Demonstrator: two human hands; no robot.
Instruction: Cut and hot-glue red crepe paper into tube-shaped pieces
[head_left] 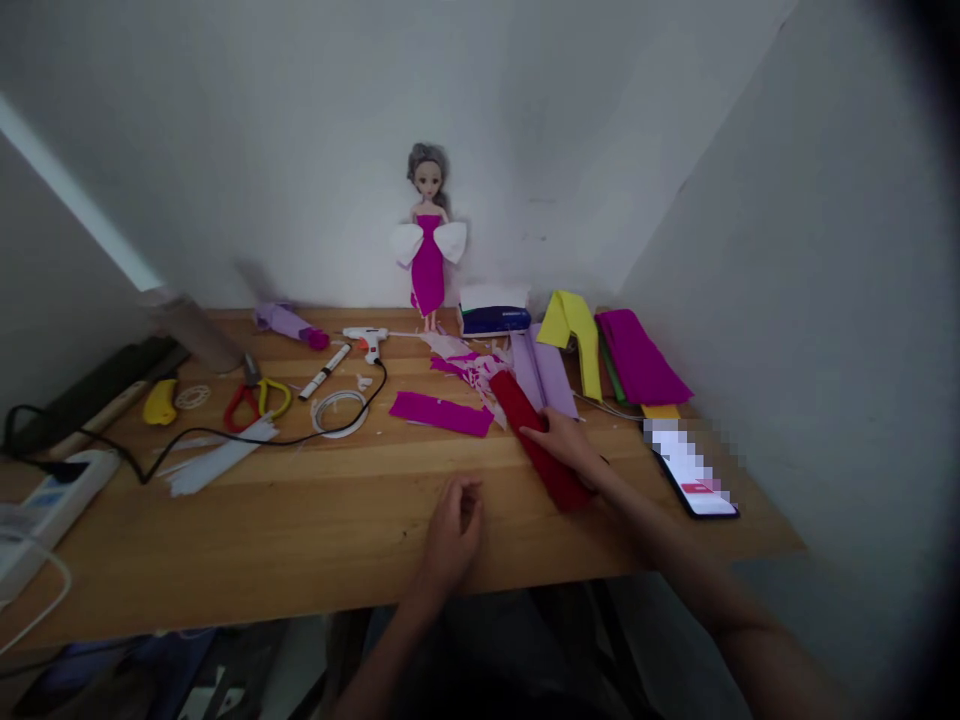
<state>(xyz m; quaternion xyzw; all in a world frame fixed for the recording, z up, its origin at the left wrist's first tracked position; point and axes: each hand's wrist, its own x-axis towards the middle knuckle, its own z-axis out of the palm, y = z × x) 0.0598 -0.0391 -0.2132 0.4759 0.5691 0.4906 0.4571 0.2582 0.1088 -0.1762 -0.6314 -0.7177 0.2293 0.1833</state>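
Note:
My right hand [564,440] grips a folded length of red crepe paper [536,440] that lies slantwise on the table, thumb across its top. Loosely curled, my left hand [454,525] rests near the table's front edge with nothing visible in it. A strip of magenta crepe paper [441,413] lies flat beyond my left hand. Pink and magenta paper scraps [480,370] are heaped by the far end of the red paper. Against the wall stands a doll [428,260] in a magenta dress with a white bow.
A glue gun [367,340], a marker [325,372], a tape roll [340,413], pliers [255,400] and white glue sticks [225,460] lie left. A black cord crosses there from a power strip [56,525]. Lilac, yellow [576,330] and magenta [645,360] paper and a phone [694,470] lie right.

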